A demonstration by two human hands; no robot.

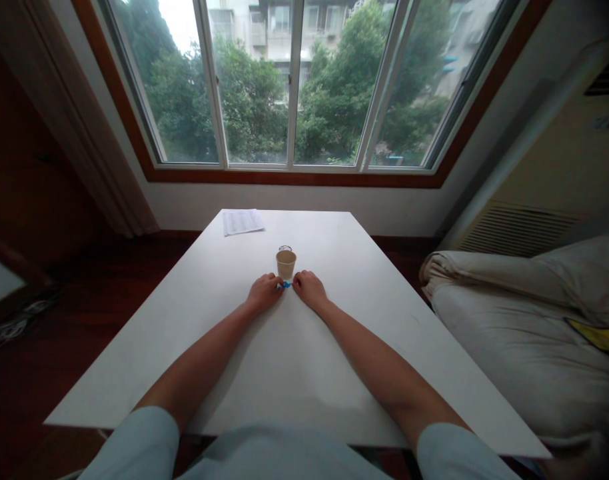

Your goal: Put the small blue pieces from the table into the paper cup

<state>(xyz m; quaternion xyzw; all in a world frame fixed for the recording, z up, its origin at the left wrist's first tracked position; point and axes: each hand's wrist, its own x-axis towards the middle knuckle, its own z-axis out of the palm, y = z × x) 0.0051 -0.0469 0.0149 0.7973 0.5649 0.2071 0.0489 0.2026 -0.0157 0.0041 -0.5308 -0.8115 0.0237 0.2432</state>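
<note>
Both of my hands rest near the middle of the white table (284, 347), close together. A small bright blue thing (286, 285), too small to name, lies between my fingertips. My left hand (265, 293) is closed in a pinch on its left end. At its right end, the fingers of my right hand (310, 291) are curled and closed, with their tips mostly hidden. Just beyond my hands stands an upright tan paper cup (286, 265). Behind the cup is a small dark-rimmed, ring-like thing (285, 248), partly hidden.
Printed sheets of paper (243, 222) lie at the table's far left corner. A sofa with a pale cover (504, 320) stands along the right side. Ahead are a wide window (292, 100) and a wall; a curtain (84, 127) hangs on the left.
</note>
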